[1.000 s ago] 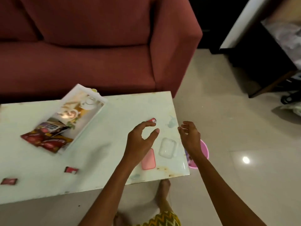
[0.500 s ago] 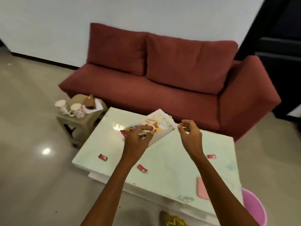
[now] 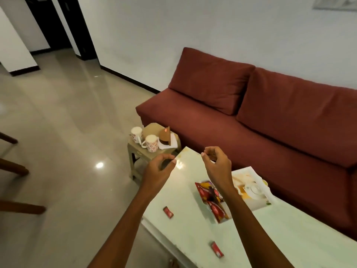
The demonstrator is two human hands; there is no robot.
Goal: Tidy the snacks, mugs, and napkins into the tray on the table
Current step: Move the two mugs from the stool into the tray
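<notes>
A white printed tray (image 3: 257,199) lies on the pale green table (image 3: 270,235), with red snack packets (image 3: 211,198) at its near end. Two small red sachets, one at the table's left edge (image 3: 168,212) and one nearer me (image 3: 217,252), lie loose on the table. Two floral mugs (image 3: 144,139) stand on a small beige stool (image 3: 152,151) left of the table, beside a brown napkin holder with white napkins (image 3: 167,141). My left hand (image 3: 158,171) hovers over the table's far corner, fingers curled apart and empty. My right hand (image 3: 217,165) is raised above the table, also empty.
A dark red sofa (image 3: 270,113) runs behind the table and stool. Shiny tiled floor (image 3: 67,132) spreads to the left, with wooden furniture legs (image 3: 13,167) at the left edge. A dark doorway (image 3: 54,22) is at the back left.
The view has swung left, so the stool with mugs and napkins is now close in front of my hands. Both hands stay raised and empty.
</notes>
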